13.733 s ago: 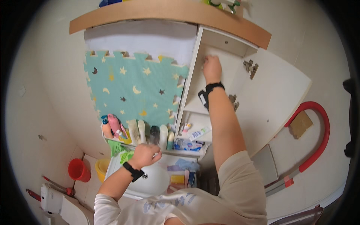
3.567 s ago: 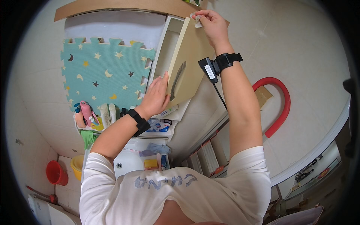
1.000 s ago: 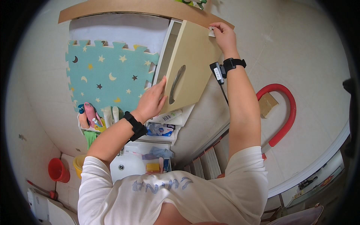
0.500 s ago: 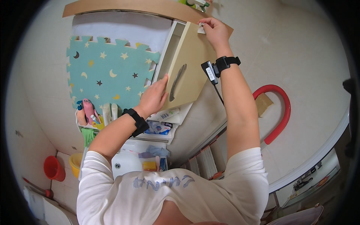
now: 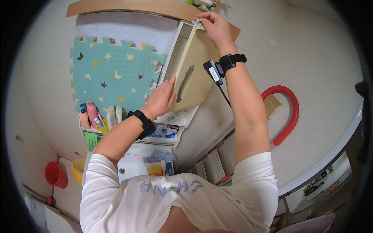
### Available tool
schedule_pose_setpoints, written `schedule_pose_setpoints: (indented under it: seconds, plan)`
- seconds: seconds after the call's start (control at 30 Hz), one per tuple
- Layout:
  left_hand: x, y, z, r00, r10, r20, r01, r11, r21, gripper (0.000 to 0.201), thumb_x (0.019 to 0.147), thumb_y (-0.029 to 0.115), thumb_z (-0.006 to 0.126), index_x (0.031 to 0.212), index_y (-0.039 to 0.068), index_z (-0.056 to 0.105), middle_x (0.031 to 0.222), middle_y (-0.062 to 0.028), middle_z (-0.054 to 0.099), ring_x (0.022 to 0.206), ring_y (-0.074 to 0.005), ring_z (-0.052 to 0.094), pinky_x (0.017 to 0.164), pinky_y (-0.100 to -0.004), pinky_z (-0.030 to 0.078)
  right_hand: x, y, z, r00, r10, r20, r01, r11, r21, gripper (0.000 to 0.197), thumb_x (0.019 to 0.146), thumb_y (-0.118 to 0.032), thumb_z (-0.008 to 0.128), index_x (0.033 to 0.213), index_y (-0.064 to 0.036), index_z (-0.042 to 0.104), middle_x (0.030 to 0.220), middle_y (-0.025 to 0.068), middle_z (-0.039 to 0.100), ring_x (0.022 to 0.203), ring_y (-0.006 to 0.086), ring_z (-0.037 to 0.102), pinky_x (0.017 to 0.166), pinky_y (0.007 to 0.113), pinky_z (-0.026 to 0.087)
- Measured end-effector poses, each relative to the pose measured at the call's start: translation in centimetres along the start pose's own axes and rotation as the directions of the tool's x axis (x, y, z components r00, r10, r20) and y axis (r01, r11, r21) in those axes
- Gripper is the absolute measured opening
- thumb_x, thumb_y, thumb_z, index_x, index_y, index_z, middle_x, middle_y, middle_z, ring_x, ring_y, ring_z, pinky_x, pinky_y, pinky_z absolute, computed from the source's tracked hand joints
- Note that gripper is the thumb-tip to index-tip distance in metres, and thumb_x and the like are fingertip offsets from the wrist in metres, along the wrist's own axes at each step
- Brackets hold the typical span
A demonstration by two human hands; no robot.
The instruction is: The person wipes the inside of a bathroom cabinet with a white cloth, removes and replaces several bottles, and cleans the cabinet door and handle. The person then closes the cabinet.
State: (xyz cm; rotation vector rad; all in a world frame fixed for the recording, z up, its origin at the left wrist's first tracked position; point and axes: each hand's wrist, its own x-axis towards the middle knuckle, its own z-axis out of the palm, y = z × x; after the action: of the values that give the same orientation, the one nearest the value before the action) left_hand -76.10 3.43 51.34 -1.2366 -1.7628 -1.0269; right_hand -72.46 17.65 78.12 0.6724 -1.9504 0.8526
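A cream cabinet door (image 5: 200, 64) with a curved grey handle (image 5: 185, 83) hangs ajar before a white cabinet (image 5: 173, 58). At the door's left edge, beside the handle, my left hand (image 5: 160, 98) grips it, its index finger lying along the edge. Up at the door's top corner, my right hand (image 5: 216, 30) pinches a small white wipe (image 5: 199, 24) folded over the edge. Whether it is tissue or cloth I cannot tell. Both wrists wear black straps, and a small black device (image 5: 213, 72) sits by the right one.
A teal foam mat (image 5: 112, 73) with stars and moons covers the panel left of the door. Below it stand bottles (image 5: 92, 112) and a white washbasin (image 5: 134, 165). A red curved tube (image 5: 293, 116) lies right; red (image 5: 56, 174) and yellow (image 5: 78, 167) buckets stand lower left.
My right hand has moved left with the white wipe, from the door's front face onto its top edge. My left hand stays on the door's edge.
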Motion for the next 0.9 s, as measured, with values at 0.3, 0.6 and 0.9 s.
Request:
schedule_pose_setpoints:
  seconds: [0.3,0.6,0.9]
  plan:
    - [0.2,0.7,-0.9,0.998,-0.045,0.044,0.046,0.999,-0.010,0.071,0.085,0.007,0.060,0.146,0.002,0.026,0.126,-0.0230,0.054,0.116,-0.0404,0.053,0.096,-0.0440,0.046,-1.1,-1.3,-2.0,0.995,-0.099,0.031,0.084,0.940,0.331,0.018,0.093,0.001,0.049,0.104,0.0017,0.063,0.103,0.0123,0.069,0.101,0.0195,0.065,0.089,0.029,0.051]
    - [0.1,0.8,-0.7,0.995,-0.065,0.077,0.073,0.990,-0.119,0.069,0.084,0.007,0.059,0.146,0.002,0.027,0.121,-0.0233,0.055,0.120,-0.0449,0.049,0.100,-0.0461,0.043,-4.5,0.3,-8.8,0.969,0.198,-0.148,-0.079,0.813,0.576,0.020,0.095,0.001,0.045,0.115,-0.0002,0.046,0.112,0.0188,0.064,0.107,0.0262,0.062,0.094,0.036,0.050]
    - [-0.2,1.2,-0.3,0.999,-0.041,0.010,0.042,0.987,-0.155,0.067,0.084,0.007,0.060,0.144,0.002,0.030,0.102,-0.0202,0.061,0.113,-0.0462,0.052,0.099,-0.0468,0.043,-7.3,6.8,-10.2,0.864,0.235,-0.445,-0.231,0.971,0.065,0.016,0.092,-0.007,0.055,0.107,-0.0015,0.052,0.099,0.0128,0.068,0.092,0.0203,0.064,0.082,0.031,0.050]
